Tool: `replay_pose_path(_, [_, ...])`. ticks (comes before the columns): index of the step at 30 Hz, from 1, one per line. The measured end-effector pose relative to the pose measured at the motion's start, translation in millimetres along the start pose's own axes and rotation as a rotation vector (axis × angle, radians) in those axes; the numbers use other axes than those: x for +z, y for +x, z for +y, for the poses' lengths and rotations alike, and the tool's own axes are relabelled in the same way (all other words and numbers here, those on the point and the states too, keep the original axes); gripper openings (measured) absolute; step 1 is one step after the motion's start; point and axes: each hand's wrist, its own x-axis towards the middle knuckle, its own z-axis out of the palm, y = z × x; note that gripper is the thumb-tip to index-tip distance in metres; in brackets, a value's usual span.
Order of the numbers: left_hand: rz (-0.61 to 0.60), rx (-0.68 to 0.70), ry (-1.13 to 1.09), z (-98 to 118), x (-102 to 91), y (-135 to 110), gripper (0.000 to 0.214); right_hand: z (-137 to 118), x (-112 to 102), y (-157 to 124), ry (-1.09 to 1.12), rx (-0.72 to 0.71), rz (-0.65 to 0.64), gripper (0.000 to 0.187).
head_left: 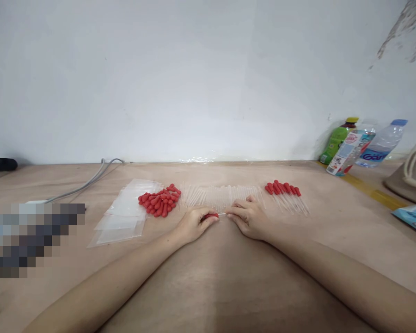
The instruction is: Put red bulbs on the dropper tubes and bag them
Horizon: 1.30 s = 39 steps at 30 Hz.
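Between the fingers of my left hand (196, 224) is a red rubber dropper bulb (212, 216). Facing it, my right hand (248, 217) pinches a thin clear dropper tube (222, 214), whose end meets the bulb or lies right at it; I cannot tell how far it is inserted. Just beyond my hands, a row of clear tubes (215, 196) lies on the table. A heap of loose red bulbs (161, 202) is left of the row. To the right, several droppers with red bulbs on their tubes (287, 194) lie side by side.
Clear plastic bags (123, 215) are spread under and left of the bulb heap. Bottles, one with a green label (337, 142), stand at the back right by a beige bag (411, 171). A grey cable (90, 181) and a blurred-out object (27, 240) lie left. A wall closes the back.
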Motion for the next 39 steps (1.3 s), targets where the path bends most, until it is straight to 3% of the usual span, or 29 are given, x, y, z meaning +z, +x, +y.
replay_pose_path(10, [-0.036,0.038,-0.007,1.1,0.8,-0.3,0.019,-5.3,5.5,0.7,-0.018,-0.024,-0.019,0.025])
replay_pose_path(23, [-0.049,0.051,-0.006,0.5,1.1,0.2,0.020,-7.6,11.0,5.0,-0.017,0.044,-0.169,0.030])
replay_pose_path(32, [0.083,0.013,0.005,0.2,-1.0,0.2,0.022,-14.0,-12.6,14.0,-0.082,0.042,-0.226,0.025])
replay_pose_path(35, [0.152,0.003,0.041,-1.7,-4.5,-1.8,0.033,-0.4,-25.5,14.6,-0.043,0.186,-0.220,0.022])
replay_pose_path(39, [0.160,0.037,0.110,-3.9,-6.9,-4.0,0.028,41.0,-51.6,13.5,-0.024,0.616,-0.143,0.024])
